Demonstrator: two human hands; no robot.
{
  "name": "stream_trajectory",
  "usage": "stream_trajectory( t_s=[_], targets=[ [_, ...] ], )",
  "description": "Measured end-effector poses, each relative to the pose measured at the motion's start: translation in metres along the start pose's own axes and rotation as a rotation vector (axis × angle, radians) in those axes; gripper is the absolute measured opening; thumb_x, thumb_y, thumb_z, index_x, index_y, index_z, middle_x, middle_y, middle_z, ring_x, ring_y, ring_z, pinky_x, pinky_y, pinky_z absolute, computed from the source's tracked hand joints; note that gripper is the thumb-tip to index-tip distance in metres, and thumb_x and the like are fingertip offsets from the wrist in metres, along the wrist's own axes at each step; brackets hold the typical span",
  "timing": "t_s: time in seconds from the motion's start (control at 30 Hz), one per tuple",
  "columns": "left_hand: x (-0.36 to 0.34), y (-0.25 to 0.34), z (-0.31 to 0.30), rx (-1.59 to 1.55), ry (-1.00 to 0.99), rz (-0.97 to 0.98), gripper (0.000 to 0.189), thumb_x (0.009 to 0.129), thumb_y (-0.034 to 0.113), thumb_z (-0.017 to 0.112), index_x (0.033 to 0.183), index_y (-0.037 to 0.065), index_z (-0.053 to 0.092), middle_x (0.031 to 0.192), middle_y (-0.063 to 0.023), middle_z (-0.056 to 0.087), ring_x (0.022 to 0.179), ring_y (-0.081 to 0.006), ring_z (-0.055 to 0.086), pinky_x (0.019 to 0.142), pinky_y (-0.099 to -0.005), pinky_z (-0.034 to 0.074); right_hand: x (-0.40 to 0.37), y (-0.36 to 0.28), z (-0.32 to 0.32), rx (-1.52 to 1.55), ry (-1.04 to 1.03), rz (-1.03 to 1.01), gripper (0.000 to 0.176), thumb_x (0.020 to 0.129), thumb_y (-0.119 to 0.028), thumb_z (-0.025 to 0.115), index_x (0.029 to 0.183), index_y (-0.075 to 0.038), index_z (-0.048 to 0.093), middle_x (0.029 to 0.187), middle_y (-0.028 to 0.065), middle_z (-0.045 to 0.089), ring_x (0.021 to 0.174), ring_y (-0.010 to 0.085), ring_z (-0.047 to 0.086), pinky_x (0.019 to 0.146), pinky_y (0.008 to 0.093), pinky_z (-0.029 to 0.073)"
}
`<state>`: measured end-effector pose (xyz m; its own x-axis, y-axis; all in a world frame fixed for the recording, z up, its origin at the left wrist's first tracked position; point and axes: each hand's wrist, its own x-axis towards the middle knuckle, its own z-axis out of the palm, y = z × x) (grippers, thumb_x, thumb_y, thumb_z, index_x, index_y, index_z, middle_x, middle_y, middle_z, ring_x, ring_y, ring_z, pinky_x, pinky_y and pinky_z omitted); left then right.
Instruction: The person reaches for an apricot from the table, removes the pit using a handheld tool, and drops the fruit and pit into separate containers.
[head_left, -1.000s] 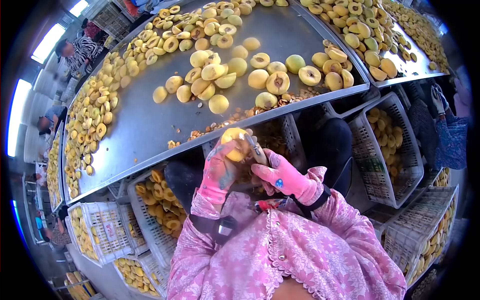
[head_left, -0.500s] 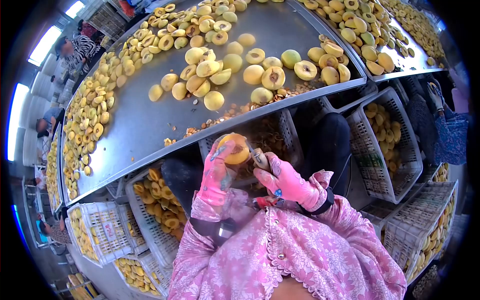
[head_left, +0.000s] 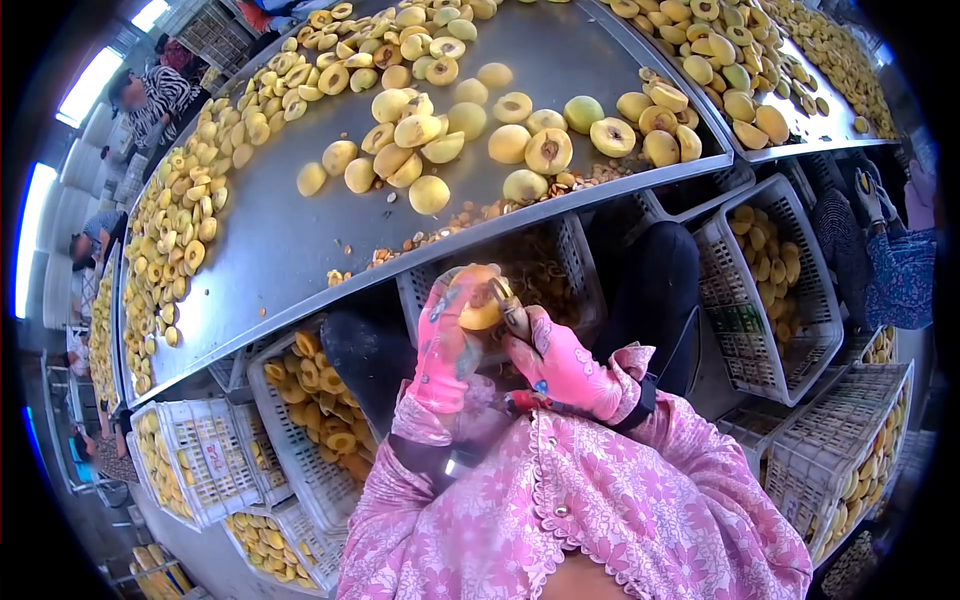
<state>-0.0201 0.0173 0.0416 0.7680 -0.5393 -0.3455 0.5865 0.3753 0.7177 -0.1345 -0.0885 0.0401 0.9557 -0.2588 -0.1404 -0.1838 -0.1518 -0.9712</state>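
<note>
Left hand (head_left: 445,345) cups round peach (head_left: 478,300); right hand (head_left: 560,360) (pink glove) presses knife (head_left: 512,310).

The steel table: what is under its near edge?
White crates stand there. The left crate holds yellow fruit pieces. The middle crate holds brownish bits, but the left hand, its fruit and the right hand, which holds a small tool, cover most of it.
</note>
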Motion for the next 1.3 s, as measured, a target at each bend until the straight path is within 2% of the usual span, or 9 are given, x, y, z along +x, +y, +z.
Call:
stream_trajectory(
  t_s=[0.17, 0.27, 0.47, 0.67, 0.77, 1.07, 1.17, 1.27, 1.3],
  targets=[
    [-0.003, -0.006, 0.009, 0.055, 0.022, 0.115, 0.032, 0.092, 0.022, 0.054, 0.113, -0.001, 0.054, 0.109, -0.0148, 0.060, 0.094, -0.0234, 0.060, 0.083, -0.0346, 0.051, 0.002, 0.007, 0.005, -0.092, 0.027, -0.070, 0.021, 0.090, -0.013, 0.052, 0.102, 0.000, 0.042, 0.075, 0.0159, 0.056, 0.068, 0.0278, 0.058, 0.061, 0.0347, 0.045],
    [0.000, -0.014, 0.008, 0.037, 0.076, 0.106, 0.030, 0.092, 0.022, 0.055, 0.112, 0.000, 0.055, 0.106, -0.0137, 0.061, 0.089, -0.0213, 0.061, 0.079, -0.0331, 0.052, 0.005, 0.005, 0.004, -0.131, -0.024, 0.035, 0.021, 0.090, -0.013, 0.052, 0.102, 0.000, 0.040, 0.075, 0.0164, 0.055, 0.067, 0.0278, 0.058, 0.059, 0.0363, 0.045],
    [0.005, -0.023, 0.013, 0.029, 0.144, 0.151, 0.023, 0.091, 0.019, 0.057, 0.106, 0.001, 0.059, 0.101, -0.0121, 0.063, 0.084, -0.0214, 0.062, 0.074, -0.0338, 0.054, 0.013, 0.023, 0.013, -0.078, 0.066, -0.094, 0.022, 0.087, -0.012, 0.054, 0.100, 0.000, 0.039, 0.078, 0.0201, 0.056, 0.069, 0.0394, 0.056, 0.059, 0.0398, 0.044],
    [0.015, -0.031, -0.001, 0.076, 0.152, 0.131, 0.022, 0.090, 0.018, 0.058, 0.105, 0.001, 0.060, 0.099, -0.0120, 0.064, 0.086, -0.0209, 0.062, 0.076, -0.0325, 0.053, 0.016, 0.024, 0.010, -0.035, -0.023, -0.003, 0.039, 0.086, -0.014, 0.054, 0.116, 0.005, 0.040, 0.094, 0.0289, 0.058, 0.093, 0.0445, 0.057, 0.073, 0.0420, 0.047],
    [0.020, -0.033, -0.007, 0.124, 0.162, 0.146, 0.023, 0.090, 0.018, 0.058, 0.106, 0.001, 0.060, 0.099, -0.0124, 0.064, 0.086, -0.0209, 0.062, 0.078, -0.0323, 0.052, 0.019, 0.030, 0.011, 0.015, -0.028, -0.050, 0.041, 0.085, -0.015, 0.054, 0.119, 0.005, 0.040, 0.093, 0.0290, 0.059, 0.093, 0.0449, 0.057, 0.075, 0.0416, 0.047],
    [0.028, -0.015, -0.032, 0.433, -0.018, -0.138, 0.025, 0.090, 0.018, 0.058, 0.106, -0.002, 0.059, 0.099, -0.0117, 0.064, 0.089, -0.0183, 0.063, 0.079, -0.0289, 0.051, 0.029, 0.029, -0.010, -0.266, -0.378, 0.142, 0.027, 0.080, -0.011, 0.053, 0.098, 0.006, 0.043, 0.085, 0.0261, 0.057, 0.082, 0.0399, 0.058, 0.071, 0.0394, 0.046],
    [0.028, -0.017, -0.035, 0.466, -0.022, -0.138, 0.026, 0.090, 0.018, 0.058, 0.106, -0.002, 0.059, 0.098, -0.0120, 0.064, 0.087, -0.0185, 0.063, 0.080, -0.0283, 0.051, 0.029, 0.052, -0.004, -0.191, -0.339, -0.065, 0.021, 0.082, -0.014, 0.054, 0.092, 0.002, 0.043, 0.076, 0.0190, 0.057, 0.063, 0.0321, 0.058, 0.056, 0.0365, 0.046],
    [0.028, -0.020, -0.039, 0.502, -0.059, -0.076, 0.027, 0.090, 0.020, 0.058, 0.106, -0.002, 0.059, 0.098, -0.0122, 0.065, 0.086, -0.0192, 0.063, 0.078, -0.0295, 0.051, 0.027, 0.018, -0.016, 0.430, -0.522, 0.477, 0.015, 0.084, -0.016, 0.054, 0.086, -0.004, 0.045, 0.064, 0.0063, 0.051, 0.045, 0.0188, 0.049, 0.042, 0.0289, 0.039],
    [0.027, -0.020, -0.040, 0.513, -0.077, -0.047, 0.027, 0.090, 0.020, 0.058, 0.107, -0.001, 0.059, 0.098, -0.0122, 0.065, 0.086, -0.0194, 0.063, 0.078, -0.0300, 0.052, 0.027, 0.013, -0.019, 0.539, -0.550, 0.504, 0.013, 0.085, -0.016, 0.054, 0.086, -0.006, 0.046, 0.063, 0.0033, 0.049, 0.045, 0.0146, 0.046, 0.042, 0.0260, 0.036]
  ],
)
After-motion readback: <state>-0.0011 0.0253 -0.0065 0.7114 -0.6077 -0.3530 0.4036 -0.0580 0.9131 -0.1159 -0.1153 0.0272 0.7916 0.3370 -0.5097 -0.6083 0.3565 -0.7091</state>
